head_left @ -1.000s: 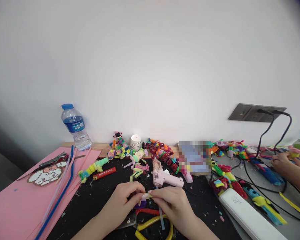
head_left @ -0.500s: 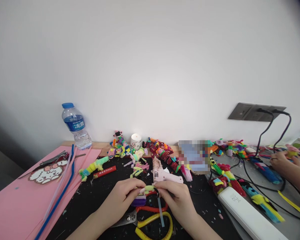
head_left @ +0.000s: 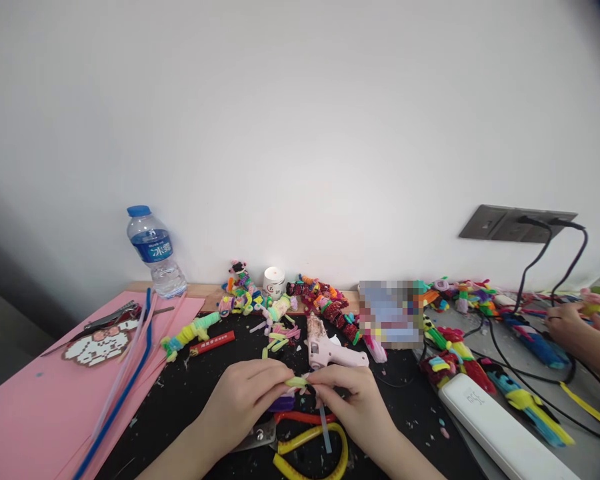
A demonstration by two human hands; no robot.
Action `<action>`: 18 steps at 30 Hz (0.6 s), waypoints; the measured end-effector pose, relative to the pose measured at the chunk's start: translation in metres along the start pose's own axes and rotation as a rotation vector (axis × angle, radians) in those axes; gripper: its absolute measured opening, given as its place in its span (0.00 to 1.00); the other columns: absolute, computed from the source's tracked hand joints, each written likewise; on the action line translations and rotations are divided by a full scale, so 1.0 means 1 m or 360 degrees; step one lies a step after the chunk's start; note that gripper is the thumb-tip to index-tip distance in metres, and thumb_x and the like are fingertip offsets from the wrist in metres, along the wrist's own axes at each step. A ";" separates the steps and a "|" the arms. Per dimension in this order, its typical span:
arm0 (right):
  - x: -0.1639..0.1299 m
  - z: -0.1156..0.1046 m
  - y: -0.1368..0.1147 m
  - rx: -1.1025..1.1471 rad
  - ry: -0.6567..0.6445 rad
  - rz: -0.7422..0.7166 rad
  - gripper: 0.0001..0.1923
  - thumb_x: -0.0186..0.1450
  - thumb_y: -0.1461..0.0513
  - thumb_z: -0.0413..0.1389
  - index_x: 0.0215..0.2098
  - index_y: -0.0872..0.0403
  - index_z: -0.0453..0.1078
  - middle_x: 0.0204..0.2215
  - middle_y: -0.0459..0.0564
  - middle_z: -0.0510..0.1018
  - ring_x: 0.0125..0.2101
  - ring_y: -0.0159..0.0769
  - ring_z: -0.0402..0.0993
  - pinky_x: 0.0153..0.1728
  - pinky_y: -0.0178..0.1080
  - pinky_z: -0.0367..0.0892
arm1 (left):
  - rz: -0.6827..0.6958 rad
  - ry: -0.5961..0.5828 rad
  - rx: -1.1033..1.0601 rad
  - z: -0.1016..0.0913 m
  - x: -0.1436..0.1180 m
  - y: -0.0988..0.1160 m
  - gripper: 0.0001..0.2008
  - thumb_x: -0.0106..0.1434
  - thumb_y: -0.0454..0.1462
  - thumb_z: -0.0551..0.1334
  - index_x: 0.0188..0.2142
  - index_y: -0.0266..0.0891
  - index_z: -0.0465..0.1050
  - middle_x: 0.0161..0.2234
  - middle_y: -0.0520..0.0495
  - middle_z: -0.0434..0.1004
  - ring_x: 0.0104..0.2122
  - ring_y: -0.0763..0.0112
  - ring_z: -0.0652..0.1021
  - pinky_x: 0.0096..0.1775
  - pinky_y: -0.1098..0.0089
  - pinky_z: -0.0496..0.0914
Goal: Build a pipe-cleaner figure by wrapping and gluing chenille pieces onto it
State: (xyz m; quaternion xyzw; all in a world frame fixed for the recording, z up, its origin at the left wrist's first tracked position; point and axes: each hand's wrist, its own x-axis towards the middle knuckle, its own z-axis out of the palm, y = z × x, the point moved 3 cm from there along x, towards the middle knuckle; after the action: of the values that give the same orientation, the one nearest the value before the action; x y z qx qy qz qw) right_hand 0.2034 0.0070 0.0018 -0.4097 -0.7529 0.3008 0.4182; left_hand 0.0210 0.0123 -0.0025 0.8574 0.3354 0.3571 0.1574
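both grips are closed on one small thing: the left hand point(head_left: 243, 403) pinches the left end of a short lime-green fuzzy stem point(head_left: 297, 382) and the right hand point(head_left: 353, 400) pinches its right end, fingertips nearly meeting, just above the black surface point(head_left: 190, 393). judged from this, the step in hand is bending or twisting the stem into shape; the next move seems to call for a firm pinch from one hand while the other turns. far left lie a pink sheet point(head_left: 25, 413) and a water bottle point(head_left: 156, 252); under the hands sit yellow-handled pliers point(head_left: 310, 453); just behind them a pink glue gun point(head_left: 330, 353); right of that a white power strip point(head_left: 500, 433), and another person's hand point(head_left: 563, 323) at the far right.
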 end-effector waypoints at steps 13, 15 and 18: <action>0.001 0.002 0.003 0.0056 -0.0110 0.0089 0.09 0.60 0.66 0.52 0.31 0.55 0.75 0.22 0.47 0.78 0.19 0.30 0.73 0.22 0.30 0.67 | 0.0190 -0.0044 0.0112 -0.002 0.000 0.006 0.10 0.66 0.33 0.51 0.38 0.38 0.71 0.35 0.46 0.78 0.34 0.69 0.76 0.37 0.73 0.69; 0.001 0.001 0.003 0.0040 -0.0102 0.0088 0.08 0.61 0.66 0.52 0.31 0.55 0.75 0.22 0.47 0.78 0.20 0.30 0.72 0.23 0.30 0.67 | 0.0120 -0.0063 0.0073 -0.002 0.001 0.005 0.09 0.66 0.33 0.52 0.38 0.39 0.71 0.35 0.47 0.77 0.34 0.69 0.76 0.38 0.73 0.69; 0.002 -0.001 0.003 0.0034 -0.0045 0.0107 0.08 0.61 0.65 0.52 0.30 0.55 0.74 0.21 0.47 0.77 0.20 0.30 0.72 0.24 0.30 0.67 | -0.0044 -0.0108 -0.0023 -0.003 0.004 0.005 0.09 0.65 0.34 0.53 0.37 0.40 0.71 0.35 0.48 0.76 0.34 0.69 0.75 0.38 0.73 0.68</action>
State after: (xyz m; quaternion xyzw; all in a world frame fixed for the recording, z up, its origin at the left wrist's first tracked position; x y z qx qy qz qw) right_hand 0.2045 0.0104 0.0005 -0.4260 -0.7411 0.3285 0.4017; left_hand 0.0230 0.0119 0.0044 0.8633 0.3390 0.3280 0.1798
